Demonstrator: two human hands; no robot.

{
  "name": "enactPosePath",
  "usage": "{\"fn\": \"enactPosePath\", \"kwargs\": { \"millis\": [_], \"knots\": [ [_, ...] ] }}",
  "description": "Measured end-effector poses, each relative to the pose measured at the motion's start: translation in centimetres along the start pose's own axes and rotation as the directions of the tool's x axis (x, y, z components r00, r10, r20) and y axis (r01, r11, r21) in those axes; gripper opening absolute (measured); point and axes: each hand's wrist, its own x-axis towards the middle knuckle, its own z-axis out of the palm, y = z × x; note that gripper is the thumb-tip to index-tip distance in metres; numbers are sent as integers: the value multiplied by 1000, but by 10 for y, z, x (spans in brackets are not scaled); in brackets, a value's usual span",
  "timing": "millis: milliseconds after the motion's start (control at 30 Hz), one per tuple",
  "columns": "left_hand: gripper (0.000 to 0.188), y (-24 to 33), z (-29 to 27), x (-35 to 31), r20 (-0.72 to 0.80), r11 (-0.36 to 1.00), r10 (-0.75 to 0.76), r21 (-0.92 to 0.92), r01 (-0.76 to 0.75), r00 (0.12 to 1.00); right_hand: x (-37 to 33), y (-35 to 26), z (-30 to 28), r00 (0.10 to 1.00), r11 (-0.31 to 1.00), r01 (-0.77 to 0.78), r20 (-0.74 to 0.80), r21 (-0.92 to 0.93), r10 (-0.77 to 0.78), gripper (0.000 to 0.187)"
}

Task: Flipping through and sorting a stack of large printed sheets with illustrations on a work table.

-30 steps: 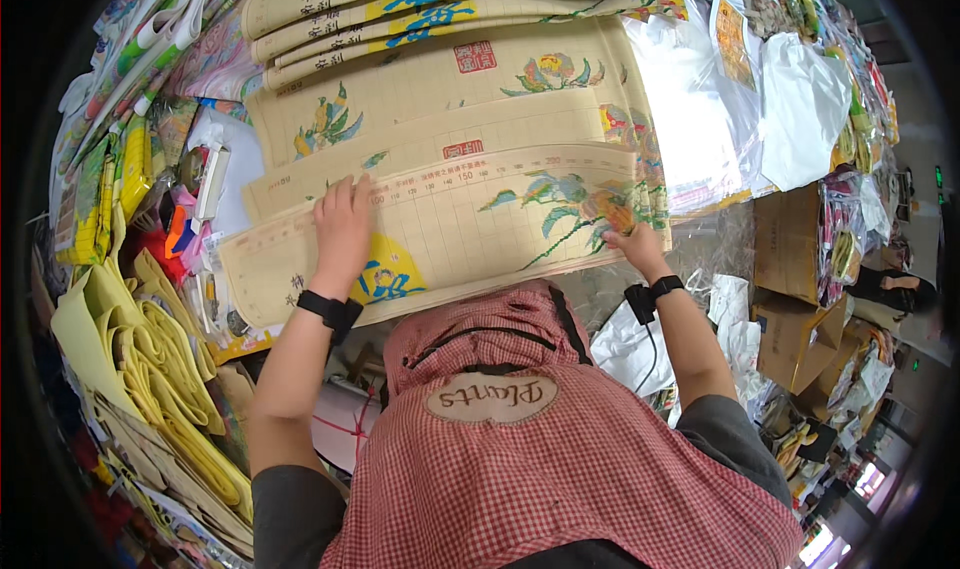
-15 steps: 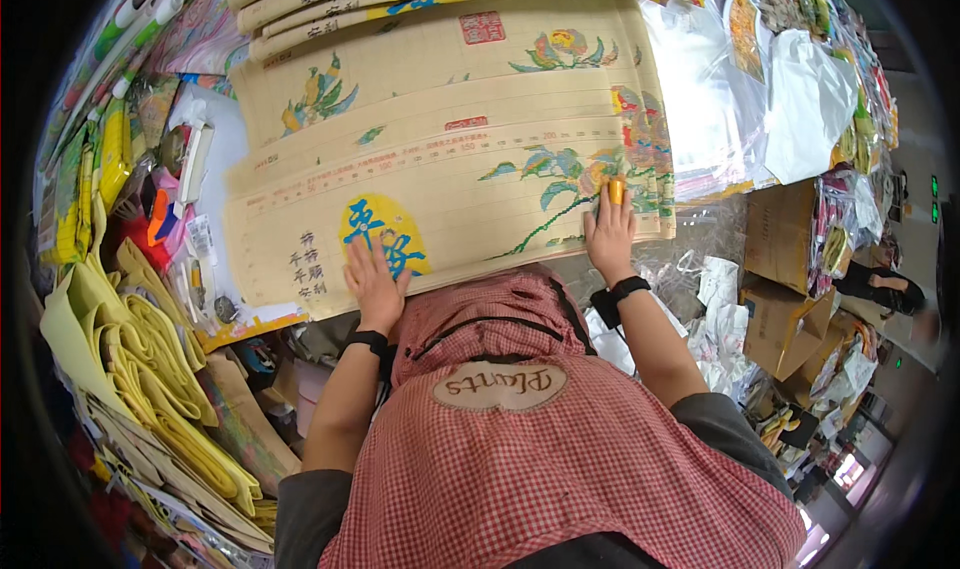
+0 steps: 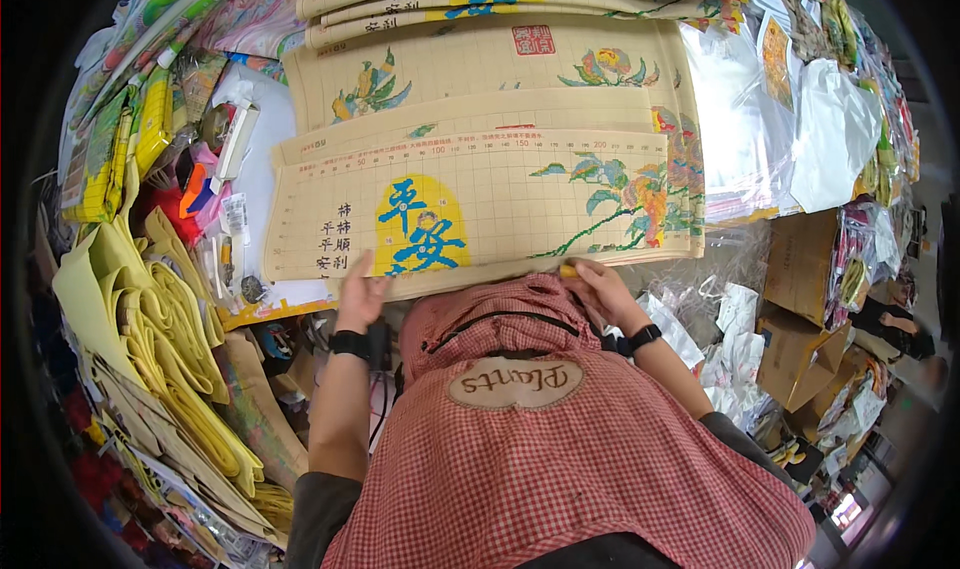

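A beige gridded cloth sheet (image 3: pixel 500 204) printed with flowers and blue characters on a yellow patch lies on top of a stack of similar folded sheets (image 3: pixel 500 64). My left hand (image 3: pixel 362 291) rests flat on its near edge at the left, fingers spread. My right hand (image 3: pixel 598 279) pinches the near edge further right, by the flower print. Both wrists wear black bands. A red checked apron (image 3: pixel 520 449) covers my front below the hands.
Folded yellow cloth (image 3: pixel 190 369) is piled at the left with small packets and markers (image 3: pixel 215 179) above it. Clear plastic bags (image 3: pixel 770 119) lie at the right. Cardboard boxes (image 3: pixel 800 269) stand at the lower right, and another person (image 3: pixel 900 329) is beyond them.
The top sheet has been smoothed and drawn toward me, showing the yellow patch in full. Both hands slid from the sheet's surface back to its near edge.
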Motion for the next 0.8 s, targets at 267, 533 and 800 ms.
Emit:
{"fn": "enactPosePath", "kwargs": {
  "millis": [267, 533, 800],
  "knots": [
    [34, -12, 53, -50, 59, 888, 248, 386, -251, 967, 20, -49, 22, 933, 895, 324, -260, 308, -248, 32],
    [30, 64, 152, -107, 377, 377, 688, 545, -749, 620, -16, -139, 22, 594, 658, 753, -404, -25, -696, 22],
    [53, 162, 265, -65, 581, 477, 638, 218, -851, 506, 12, -329, 3, 590, 464, 780, -249, 419, -768, 36]
  ]
}}
